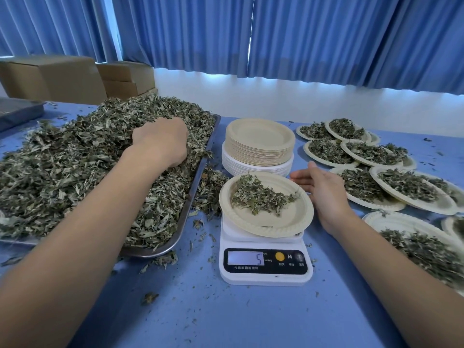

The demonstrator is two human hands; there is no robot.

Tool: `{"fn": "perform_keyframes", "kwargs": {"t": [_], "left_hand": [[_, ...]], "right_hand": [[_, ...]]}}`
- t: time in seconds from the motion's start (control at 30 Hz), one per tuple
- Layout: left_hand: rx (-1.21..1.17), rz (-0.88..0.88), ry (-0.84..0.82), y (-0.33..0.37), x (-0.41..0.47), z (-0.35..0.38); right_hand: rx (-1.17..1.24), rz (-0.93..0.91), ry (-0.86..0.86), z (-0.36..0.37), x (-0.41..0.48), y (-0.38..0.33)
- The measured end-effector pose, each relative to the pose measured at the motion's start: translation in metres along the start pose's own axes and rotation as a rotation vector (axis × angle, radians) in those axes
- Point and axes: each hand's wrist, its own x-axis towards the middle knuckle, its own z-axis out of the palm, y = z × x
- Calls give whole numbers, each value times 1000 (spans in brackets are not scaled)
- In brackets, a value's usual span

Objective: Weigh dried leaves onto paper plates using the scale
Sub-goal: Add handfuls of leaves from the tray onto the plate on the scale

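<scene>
Several filled plates point(444, 205) sit at the right. The plate point(283, 219) on the scale point(266, 277) holds a small heap, reading 5 (more to add, I'd guess). The left hand point(160, 139) has its fingers buried in the tray's point(198, 177) dried leaves point(75, 159), its grip hidden. The right hand point(321, 189) lies flat beside the plate, holding nothing.

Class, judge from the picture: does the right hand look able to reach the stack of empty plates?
Probably yes: the right hand is open near the stack of empty plates, with only bare table between them.
</scene>
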Motion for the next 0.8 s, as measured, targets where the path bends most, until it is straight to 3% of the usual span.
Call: {"fn": "perform_keyframes", "kwargs": {"t": [0.27, 0.57, 0.7, 0.8], "left_hand": [[-51, 3, 45, 1, 0, -2], [-610, 259, 157, 16, -12, -29], [-955, 412, -38, 40, -37, -36], [-1015, 491, -291, 62, -50, -24]], "right_hand": [[13, 4, -1, 0, 0, 1], [19, 5, 0, -2, 3, 3], [20, 0, 3, -2, 3, 4], [29, 6, 0, -2, 3, 4]]}}
